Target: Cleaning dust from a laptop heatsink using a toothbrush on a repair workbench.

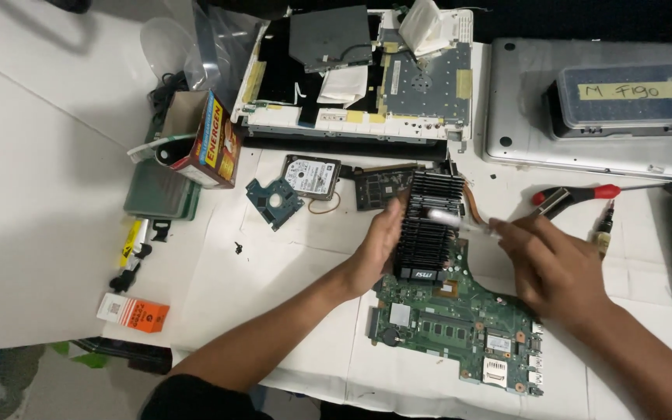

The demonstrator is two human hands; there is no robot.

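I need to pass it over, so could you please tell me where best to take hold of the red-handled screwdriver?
Take the red-handled screwdriver by its thick red and black handle, coming from above. It lies flat on the white table, handle pointing left towards the right hand, its thin shaft running right, with free space around the handle.

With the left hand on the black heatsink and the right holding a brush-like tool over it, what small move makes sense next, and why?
Probably sweep the white tool along the heatsink fins: the left hand steadies its edge above the green circuit board, and the right hand already has the tip resting on the fins.
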